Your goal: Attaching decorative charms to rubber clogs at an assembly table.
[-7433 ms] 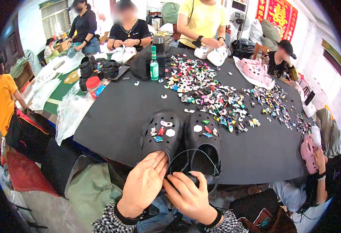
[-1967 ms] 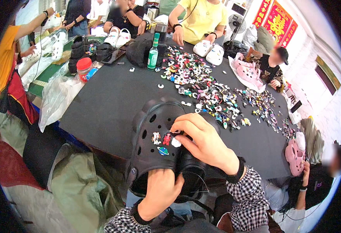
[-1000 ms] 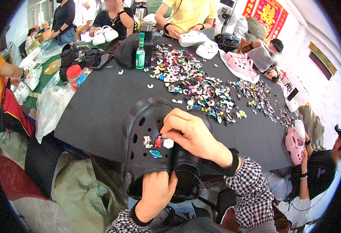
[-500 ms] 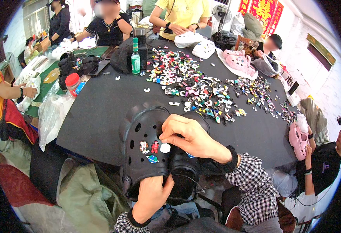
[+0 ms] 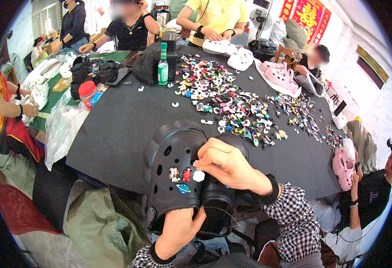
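Observation:
A black clog (image 5: 160,196) with round holes is held toe-away over the near edge of the table. My left hand (image 5: 177,232) reaches into its heel opening, thumb outside along the edge; its fingers are hidden inside. Across the clog's top sit a white-and-dark figure charm (image 5: 174,174), a red figure charm (image 5: 187,174), a round white charm (image 5: 198,176) and a blue ringed-planet charm (image 5: 183,188). My right hand (image 5: 227,165) pinches a small white charm (image 5: 195,163) against the clog just above the round white one. A second black clog (image 5: 217,201) lies partly beneath my right hand.
Loose shoe charms (image 5: 231,102) are heaped across the black table (image 5: 115,134). Beyond are a green bottle (image 5: 162,67), a red-lidded jar (image 5: 87,92), white clogs (image 5: 239,59) and pink clogs (image 5: 278,78). A co-worker at right holds a pink clog (image 5: 344,167); others work around the table.
The view has shifted slightly, so the clogs and my hands appear a little lower and further right. My right hand keeps its pinch at the same spot on the clog.

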A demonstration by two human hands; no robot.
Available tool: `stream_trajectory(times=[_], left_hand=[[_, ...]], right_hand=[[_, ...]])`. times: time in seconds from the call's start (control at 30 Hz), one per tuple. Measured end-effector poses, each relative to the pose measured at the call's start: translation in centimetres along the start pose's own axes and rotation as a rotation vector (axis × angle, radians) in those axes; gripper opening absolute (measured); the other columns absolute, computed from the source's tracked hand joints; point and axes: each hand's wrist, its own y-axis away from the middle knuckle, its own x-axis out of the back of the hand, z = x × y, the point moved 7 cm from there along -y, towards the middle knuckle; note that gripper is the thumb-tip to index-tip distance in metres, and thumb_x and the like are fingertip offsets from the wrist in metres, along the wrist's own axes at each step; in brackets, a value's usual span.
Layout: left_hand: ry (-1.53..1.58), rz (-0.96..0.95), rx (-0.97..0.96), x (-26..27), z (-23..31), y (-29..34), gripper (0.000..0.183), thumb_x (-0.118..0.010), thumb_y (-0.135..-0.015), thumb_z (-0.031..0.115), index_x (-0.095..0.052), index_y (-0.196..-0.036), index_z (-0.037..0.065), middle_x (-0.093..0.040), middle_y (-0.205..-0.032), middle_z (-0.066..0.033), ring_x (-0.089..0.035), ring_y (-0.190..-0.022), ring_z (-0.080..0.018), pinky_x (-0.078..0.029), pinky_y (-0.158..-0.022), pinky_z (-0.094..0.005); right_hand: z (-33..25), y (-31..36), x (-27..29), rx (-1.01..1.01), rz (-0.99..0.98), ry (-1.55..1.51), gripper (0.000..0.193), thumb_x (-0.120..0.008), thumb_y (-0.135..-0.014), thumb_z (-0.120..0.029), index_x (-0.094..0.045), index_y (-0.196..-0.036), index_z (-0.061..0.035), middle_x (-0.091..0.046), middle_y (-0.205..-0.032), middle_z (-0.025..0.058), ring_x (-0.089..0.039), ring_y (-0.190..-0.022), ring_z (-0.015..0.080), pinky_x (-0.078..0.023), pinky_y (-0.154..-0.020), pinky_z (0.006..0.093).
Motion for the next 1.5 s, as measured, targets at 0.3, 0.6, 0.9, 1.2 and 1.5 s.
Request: stream_trajectory(times=[0.3, 0.6, 0.9, 1.2, 1.5], left_hand=[[-0.087, 0.003, 0.080, -0.3, -0.4, 0.3, 0.019, -0.068, -0.079, 0.011, -0.060, -0.085, -0.004, -0.059, -0.074, -0.0242, -0.057, -0.068, -0.0444, -0.046, -0.062, -0.0492], [-0.114, -0.029, 0.125, -0.9, -0.7, 0.8, 0.021, -0.069, -0.078, 0.012, -0.059, -0.079, -0.006, -0.058, -0.073, -0.0262, -0.057, -0.070, -0.0451, -0.045, -0.063, -0.0509], [-0.172, 0.089, 0.017, -1.1, 0.4, 1.0, 0.022, -0.068, -0.078, 0.013, -0.057, -0.074, -0.006, -0.058, -0.072, -0.0258, -0.056, -0.069, -0.0458, -0.044, -0.064, -0.0521], [-0.196, 0.128, 0.004, -1.2, -0.4, 1.2, 0.021, -0.067, -0.078, 0.010, -0.056, -0.081, -0.007, -0.056, -0.075, -0.0282, -0.052, -0.072, -0.0486, -0.041, -0.067, -0.0546], [-0.083, 0.136, 0.042, -0.1, -0.2, 0.3, 0.028, -0.070, -0.078, 0.011, -0.051, -0.063, -0.003, -0.055, -0.066, -0.0262, -0.052, -0.064, -0.0464, -0.039, -0.060, -0.0518]], right_hand=[[-0.2, -0.3, -0.3, -0.032, 0.009, 0.010, 0.012, -0.067, -0.081, 0.000, -0.061, -0.091, -0.0013, -0.057, -0.089, 0.0101, -0.059, -0.082, 0.0264, -0.049, -0.070, 0.0349], [-0.9, -3.0, 0.8, -0.307, -0.147, 0.033, 0.019, -0.058, -0.092, -0.018, -0.057, -0.093, 0.0010, -0.061, -0.076, 0.0191, -0.062, -0.073, 0.0384, -0.048, -0.065, 0.0452], [-2.5, -3.4, -1.4, -0.332, -0.272, 0.797, 0.049, -0.061, -0.085, -0.050, -0.067, -0.065, -0.0055, -0.065, -0.062, 0.0153, -0.068, -0.063, 0.0305, -0.054, -0.056, 0.0397], [-1.4, -2.1, -1.3, -0.322, -0.162, 0.585, 0.032, -0.059, -0.090, -0.032, -0.058, -0.075, -0.0036, -0.062, -0.064, 0.0160, -0.064, -0.062, 0.0364, -0.050, -0.056, 0.0453], [0.4, -1.9, -0.7, -0.353, -0.115, 0.296, 0.030, -0.060, -0.088, -0.028, -0.058, -0.071, -0.0037, -0.059, -0.061, 0.0199, -0.061, -0.062, 0.0412, -0.048, -0.058, 0.0506]])
